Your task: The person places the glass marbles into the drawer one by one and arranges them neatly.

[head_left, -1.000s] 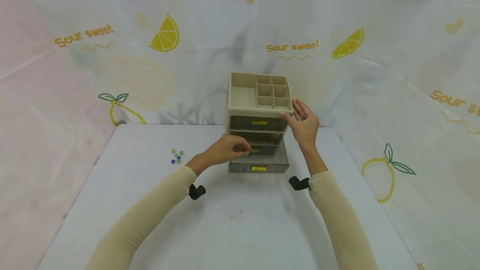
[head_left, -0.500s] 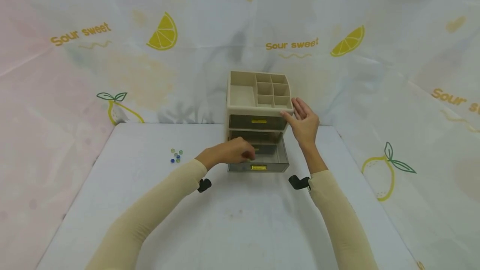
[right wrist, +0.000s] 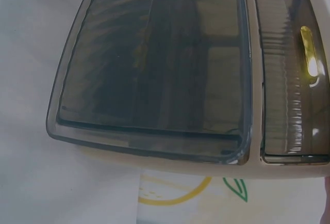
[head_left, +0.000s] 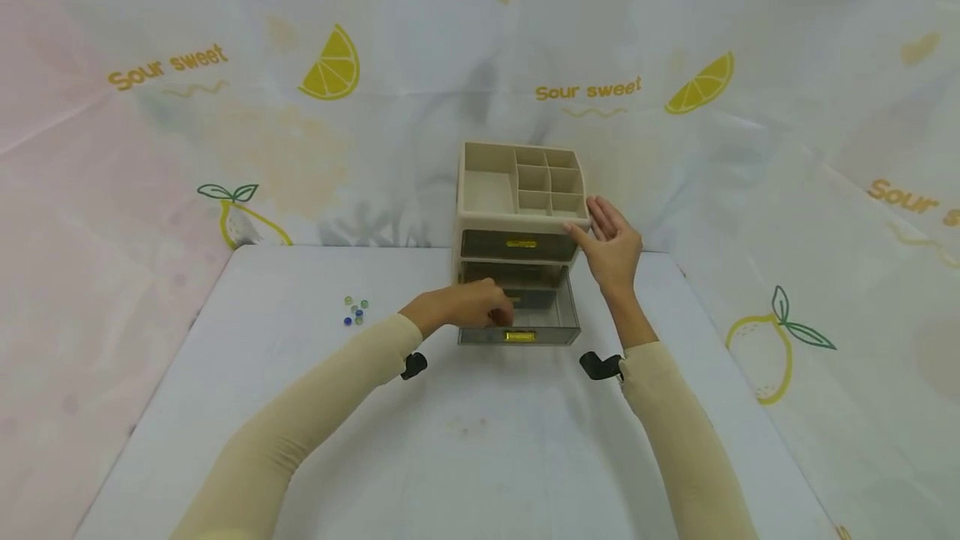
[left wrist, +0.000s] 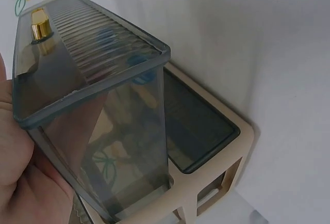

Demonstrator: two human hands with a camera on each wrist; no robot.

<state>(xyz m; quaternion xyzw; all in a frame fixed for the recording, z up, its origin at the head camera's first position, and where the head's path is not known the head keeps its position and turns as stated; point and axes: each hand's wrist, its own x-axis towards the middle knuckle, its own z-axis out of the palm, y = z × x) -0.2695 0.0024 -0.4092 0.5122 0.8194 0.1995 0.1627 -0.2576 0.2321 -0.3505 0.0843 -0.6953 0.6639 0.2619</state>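
A beige desktop organizer (head_left: 489,215) with smoky drawers stands at the back of the table. Its lower drawer (head_left: 566,307) is pulled out, showing a gold handle in front; the upper drawer (head_left: 480,245) is in. My left hand (head_left: 468,304) bends down over the left part of the pulled-out drawer. Its fingertips are hidden, so I cannot tell whether they hold anything. In the left wrist view, the palm (left wrist: 20,157) lies beside the drawer wall (left wrist: 129,131). My right hand (head_left: 613,255) rests on the organizer's right front corner, thumb in front, straight fingers along the side.
Several small glass marbles (head_left: 356,312), blue and greenish, lie on the white table (head_left: 480,457) left of the organizer. Divided compartments (head_left: 550,179) form the organizer's top. A lemon-print cloth (head_left: 420,65) hangs close behind. Black wrist cameras (head_left: 600,366) sit below the wrists.
My left hand has moved slightly right and bent lower over the pulled-out drawer; a small yellowish bit at its fingertips is no longer visible. My right hand stays at the corner.
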